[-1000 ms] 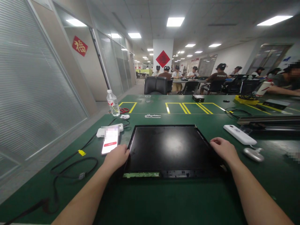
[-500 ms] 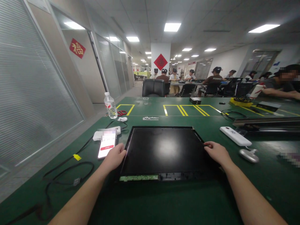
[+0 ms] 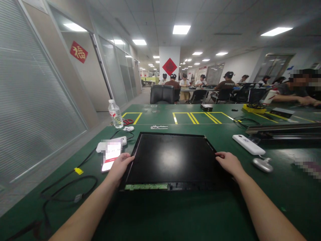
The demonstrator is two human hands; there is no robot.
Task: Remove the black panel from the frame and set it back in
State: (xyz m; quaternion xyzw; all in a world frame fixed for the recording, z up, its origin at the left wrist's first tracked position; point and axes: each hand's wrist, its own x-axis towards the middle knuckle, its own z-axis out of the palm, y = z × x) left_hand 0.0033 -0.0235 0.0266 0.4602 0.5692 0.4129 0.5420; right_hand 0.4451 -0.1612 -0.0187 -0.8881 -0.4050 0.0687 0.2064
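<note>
A black flat display panel lies face up before me, its screen reflecting a ceiling light. Along its near edge runs a green circuit strip, exposed at the left. My left hand grips the panel's left edge, thumb on top and the other fingers mostly hidden. On the opposite side my right hand pinches the right edge between thumb and fingers. A phone with a lit screen lies just beyond my left hand, beside a white power bank.
A water bottle and red-handled scissors stand at the far left. Black cable loops across the left side. At right are a white power bank, a silver mouse-shaped device and long black frame parts. People sit beyond.
The view has shifted slightly, so the scene sits a little further left. The panel's far edge looks slightly higher; both hands keep hold of its sides.
</note>
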